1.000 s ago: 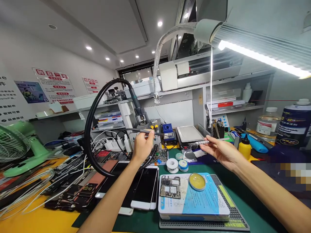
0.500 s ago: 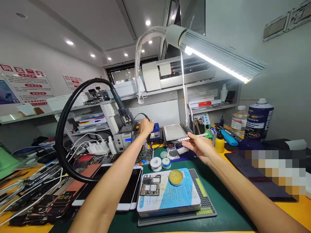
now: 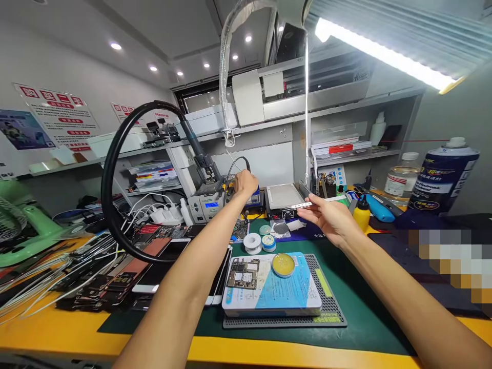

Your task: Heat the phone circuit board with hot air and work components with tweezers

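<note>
My left hand (image 3: 246, 183) is closed at the back of the bench, beside the blue station (image 3: 254, 197). A dark cord end of a soldering iron (image 3: 247, 164) rises above its fingers; the iron's tip is hidden. My right hand (image 3: 326, 218) pinches light-coloured tweezers (image 3: 303, 205) with small holes along them, held level in front of a flat silver plate (image 3: 284, 197). Nearer me, a phone logic board (image 3: 244, 273) and an open tin of yellow paste (image 3: 283, 265) rest on a white and blue box (image 3: 269, 294).
The box sits on a grey perforated mat (image 3: 330, 302). Solder spools (image 3: 252, 243) stand behind it. A hot-air station (image 3: 203, 205) with a looping black hose (image 3: 109, 195), phones (image 3: 161, 266) and loose cables lie left. A yellow bottle (image 3: 361, 215) and spray can (image 3: 442, 179) stand right.
The camera view has shifted, so the bench appears higher and its front edge shows. My left hand stays at the iron, and my right hand keeps hold of the tweezers.
</note>
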Demonstrator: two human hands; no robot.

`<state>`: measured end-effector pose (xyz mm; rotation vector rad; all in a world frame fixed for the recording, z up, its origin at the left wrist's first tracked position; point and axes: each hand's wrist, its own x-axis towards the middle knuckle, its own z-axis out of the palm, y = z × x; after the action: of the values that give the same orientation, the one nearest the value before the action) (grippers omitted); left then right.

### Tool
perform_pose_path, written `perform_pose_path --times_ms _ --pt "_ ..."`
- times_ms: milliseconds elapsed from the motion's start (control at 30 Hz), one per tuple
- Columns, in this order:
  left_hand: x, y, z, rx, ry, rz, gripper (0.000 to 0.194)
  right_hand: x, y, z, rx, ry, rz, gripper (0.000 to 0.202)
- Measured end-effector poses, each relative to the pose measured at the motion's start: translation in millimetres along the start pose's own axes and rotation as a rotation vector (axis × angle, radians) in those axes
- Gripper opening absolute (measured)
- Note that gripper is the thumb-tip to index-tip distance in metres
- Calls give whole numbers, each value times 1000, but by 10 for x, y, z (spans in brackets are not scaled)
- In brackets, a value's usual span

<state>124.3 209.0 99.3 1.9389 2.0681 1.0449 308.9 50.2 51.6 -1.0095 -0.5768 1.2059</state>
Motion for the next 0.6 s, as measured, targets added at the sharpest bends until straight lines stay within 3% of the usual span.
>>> perform_pose_path --times_ms 233,600 --pt "-62 -67 21 -72 -11 -24 36 -25 -27 10 7 15 -1 28" --pt "-27 -42 -32 -324 -178 -220 33 -5 -18 -8 15 5 -17 30"
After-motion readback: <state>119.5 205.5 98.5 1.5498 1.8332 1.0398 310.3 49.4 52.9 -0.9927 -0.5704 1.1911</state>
